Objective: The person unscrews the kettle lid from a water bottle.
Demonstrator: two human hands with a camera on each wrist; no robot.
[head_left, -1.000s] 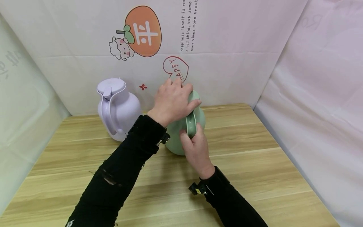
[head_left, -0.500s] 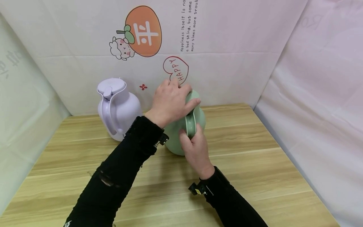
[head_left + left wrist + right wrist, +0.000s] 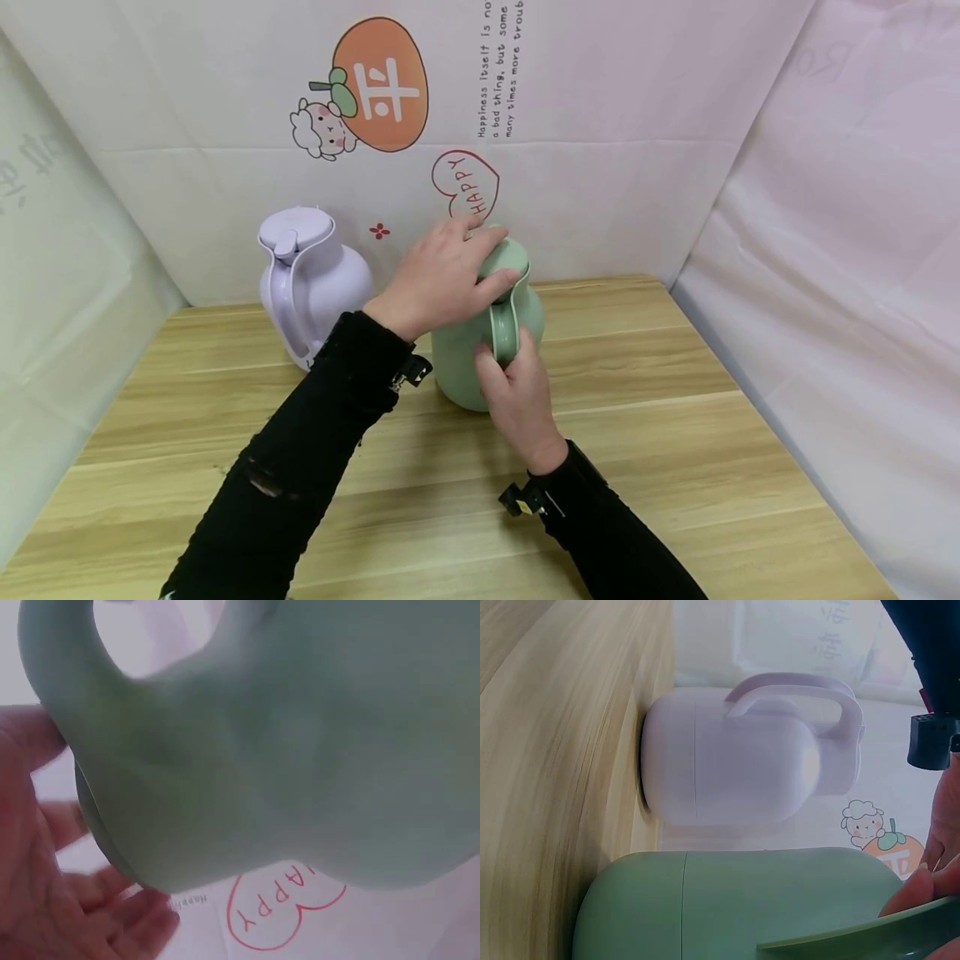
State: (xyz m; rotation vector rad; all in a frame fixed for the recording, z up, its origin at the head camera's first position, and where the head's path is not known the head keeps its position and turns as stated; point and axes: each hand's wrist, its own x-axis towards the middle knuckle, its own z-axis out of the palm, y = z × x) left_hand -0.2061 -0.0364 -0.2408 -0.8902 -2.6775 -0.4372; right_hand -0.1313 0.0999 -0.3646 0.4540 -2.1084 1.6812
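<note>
A pale green thermos jug (image 3: 459, 371) stands upright on the table in the head view. My right hand (image 3: 519, 404) grips its handle (image 3: 506, 332), thumb on the left side. At the top, my left hand (image 3: 437, 279) lies over the lid (image 3: 512, 255) from the left, fingers spread and only loosely bent, the thumb tip by the near edge. In the left wrist view the green jug's side (image 3: 285, 765) fills most of the picture, with the left hand's fingers (image 3: 97, 915) along the lid end.
A lavender thermos jug (image 3: 337, 287) of the same shape stands to the left, partly behind my left forearm. The wooden table (image 3: 637, 517) meets a white printed cloth (image 3: 615, 183) at the back, and cloth also hangs at both sides.
My left hand has slid left and slightly down across the green lid, uncovering more of it. My right hand and both jugs have stayed in place.
</note>
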